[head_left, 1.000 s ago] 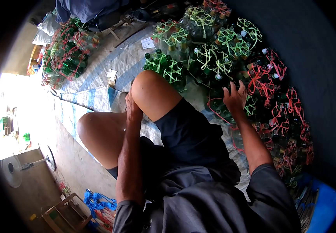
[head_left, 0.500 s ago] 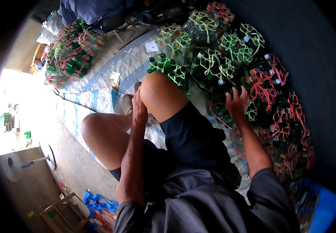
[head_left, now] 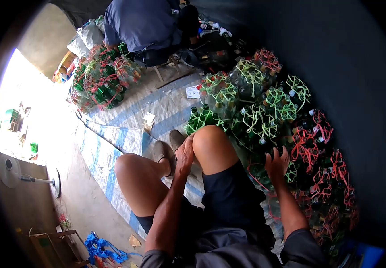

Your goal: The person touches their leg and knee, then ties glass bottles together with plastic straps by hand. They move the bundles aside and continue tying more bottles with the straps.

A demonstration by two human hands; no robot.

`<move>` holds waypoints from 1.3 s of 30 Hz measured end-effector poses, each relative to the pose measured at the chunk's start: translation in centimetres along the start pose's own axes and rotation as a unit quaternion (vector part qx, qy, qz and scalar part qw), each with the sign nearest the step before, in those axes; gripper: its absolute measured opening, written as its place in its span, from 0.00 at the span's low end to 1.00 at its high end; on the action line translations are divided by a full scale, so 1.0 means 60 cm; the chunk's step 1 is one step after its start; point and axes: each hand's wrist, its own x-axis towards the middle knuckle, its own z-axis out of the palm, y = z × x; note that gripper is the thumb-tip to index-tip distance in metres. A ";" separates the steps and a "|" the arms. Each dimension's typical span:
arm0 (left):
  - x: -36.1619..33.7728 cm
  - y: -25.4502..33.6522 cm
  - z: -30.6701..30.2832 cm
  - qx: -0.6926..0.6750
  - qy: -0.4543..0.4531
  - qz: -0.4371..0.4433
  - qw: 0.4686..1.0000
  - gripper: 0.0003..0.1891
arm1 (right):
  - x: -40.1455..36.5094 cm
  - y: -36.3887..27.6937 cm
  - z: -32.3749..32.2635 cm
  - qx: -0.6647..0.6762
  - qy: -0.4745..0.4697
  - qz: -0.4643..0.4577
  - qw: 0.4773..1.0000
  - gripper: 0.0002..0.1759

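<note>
The right hand (head_left: 278, 165) curls over the dark bottles (head_left: 256, 169), grip unclear, apart from the left hand (head_left: 184, 156) at the knee (head_left: 214, 145). Pink and green ties lace the bottle necks.

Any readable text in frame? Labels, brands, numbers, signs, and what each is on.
None can be read.
White paper on the striped tarp: print visible, too small to read.
Bottles tied with green and red cord: no legible label or brand.
Fan: no legible marking.
Goods in the bright opening: washed out, can't tell.
</note>
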 end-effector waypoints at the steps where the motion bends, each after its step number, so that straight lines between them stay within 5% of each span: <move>1: 0.000 0.000 0.004 -0.014 0.001 -0.007 1.000 0.28 | 0.000 0.000 0.001 -0.002 -0.004 0.002 1.000 0.28; 6: 0.002 0.008 0.026 -0.101 -0.041 0.037 0.993 0.27 | -0.003 0.006 0.009 -0.016 -0.010 0.002 1.000 0.29; 9: -0.027 0.078 0.035 -0.072 -0.025 -0.014 0.997 0.27 | -0.002 0.003 0.004 -0.019 -0.016 0.008 1.000 0.29; 17: 0.015 -0.023 0.042 -0.087 -0.052 0.056 0.993 0.28 | 0.001 -0.009 -0.009 -0.026 -0.065 0.039 0.997 0.29; 28: 0.012 -0.027 0.052 -0.154 -0.046 0.089 0.983 0.25 | -0.006 0.011 0.013 -0.033 -0.032 0.010 0.999 0.29; 39: 0.002 -0.023 0.048 -0.078 -0.032 0.074 0.994 0.24 | -0.007 0.020 0.018 -0.039 -0.036 0.002 0.999 0.29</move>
